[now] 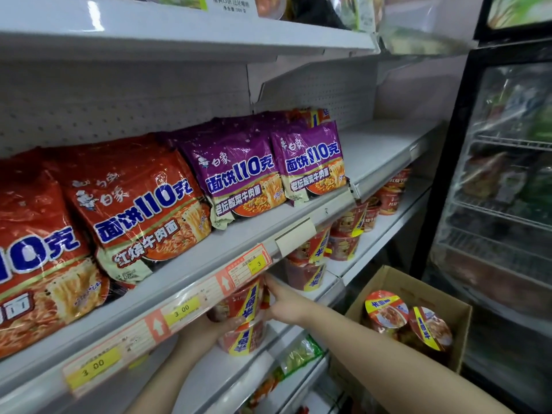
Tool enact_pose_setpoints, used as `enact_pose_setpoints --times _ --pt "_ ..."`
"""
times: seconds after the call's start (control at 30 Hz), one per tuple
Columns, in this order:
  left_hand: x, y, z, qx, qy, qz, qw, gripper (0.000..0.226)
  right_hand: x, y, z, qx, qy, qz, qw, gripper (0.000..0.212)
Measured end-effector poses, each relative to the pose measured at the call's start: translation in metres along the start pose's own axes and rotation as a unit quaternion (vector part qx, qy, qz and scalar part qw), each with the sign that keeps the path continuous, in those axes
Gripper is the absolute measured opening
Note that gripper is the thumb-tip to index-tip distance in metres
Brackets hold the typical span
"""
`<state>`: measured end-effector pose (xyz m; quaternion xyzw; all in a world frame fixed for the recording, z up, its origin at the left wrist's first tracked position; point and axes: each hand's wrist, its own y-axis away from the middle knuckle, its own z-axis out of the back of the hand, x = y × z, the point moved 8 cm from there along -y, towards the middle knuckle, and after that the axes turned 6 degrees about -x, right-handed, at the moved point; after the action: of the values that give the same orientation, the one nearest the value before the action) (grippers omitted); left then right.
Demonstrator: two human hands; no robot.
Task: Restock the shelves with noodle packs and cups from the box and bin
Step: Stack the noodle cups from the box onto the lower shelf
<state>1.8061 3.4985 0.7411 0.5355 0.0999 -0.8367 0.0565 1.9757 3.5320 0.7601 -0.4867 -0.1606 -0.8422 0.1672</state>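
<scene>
Two red noodle cups with yellow bands stand stacked on the lower shelf (pixel 239 369), half under the price rail. My left hand (pixel 206 327) grips the upper cup (pixel 242 300) from its left side. My right hand (pixel 283 300) is on that cup's right side, index finger stretched up along it. More red cups (pixel 343 234) line the same shelf further right. A cardboard box (pixel 418 294) at the lower right holds two more cups (pixel 385 309). Red packs (pixel 140 204) and purple packs (pixel 239 177) fill the shelf above.
The right end of the pack shelf (pixel 382 144) is bare. A glass-door fridge (pixel 501 189) stands at the far right, close beside the box. Green-wrapped goods (pixel 301 354) lie on a shelf below the cups. Yellow price tags (pixel 182 310) run along the shelf rail.
</scene>
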Motion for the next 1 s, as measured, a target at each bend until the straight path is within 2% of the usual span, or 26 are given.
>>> enact_pose_setpoints --times 0.13,0.23,0.37,0.47,0.53,0.6,0.63,0.7,0.8,0.87,1.0 --pt "0.007 -0.002 0.002 0.001 -0.034 -0.008 0.999 0.056 0.000 0.007 -0.004 0.010 0.019 -0.027 0.999 0.105" --pt "0.004 0.000 0.006 -0.013 -0.075 -0.039 0.996 0.074 -0.002 0.010 -0.009 0.008 0.017 -0.043 0.999 0.112" --pt "0.008 0.004 0.006 -0.016 -0.069 -0.031 0.997 0.082 -0.009 0.011 -0.017 0.005 0.010 -0.054 0.998 0.117" --pt "0.016 0.011 0.000 -0.025 -0.018 0.015 0.999 0.085 -0.014 0.021 -0.021 -0.017 -0.012 -0.059 0.998 0.112" --pt "0.023 0.024 -0.005 -0.031 -0.033 0.020 0.999 0.085 -0.026 0.031 -0.022 -0.023 -0.045 -0.076 0.996 0.105" --pt "0.028 0.038 -0.005 -0.065 -0.076 0.005 0.995 0.107 -0.046 0.039 -0.017 -0.027 -0.059 -0.102 0.993 0.102" --pt "0.033 0.045 -0.003 -0.108 -0.101 0.009 0.989 0.109 -0.057 0.042 -0.010 -0.035 -0.055 -0.113 0.991 0.100" --pt "0.036 0.060 -0.003 -0.203 -0.144 0.011 0.969 0.095 -0.077 0.050 0.007 -0.058 -0.039 -0.127 0.989 0.094" --pt "0.012 0.089 -0.030 -0.238 -0.131 0.003 0.962 0.071 -0.102 0.068 0.036 -0.087 -0.027 -0.142 0.986 0.083" --pt "-0.004 0.099 -0.061 -0.193 -0.107 -0.022 0.975 0.055 -0.118 0.083 0.054 -0.095 -0.025 -0.146 0.984 0.073" --pt "-0.018 0.101 -0.132 -0.062 -0.081 -0.054 0.993 0.041 -0.175 0.114 0.095 -0.133 -0.030 -0.194 0.971 0.060"
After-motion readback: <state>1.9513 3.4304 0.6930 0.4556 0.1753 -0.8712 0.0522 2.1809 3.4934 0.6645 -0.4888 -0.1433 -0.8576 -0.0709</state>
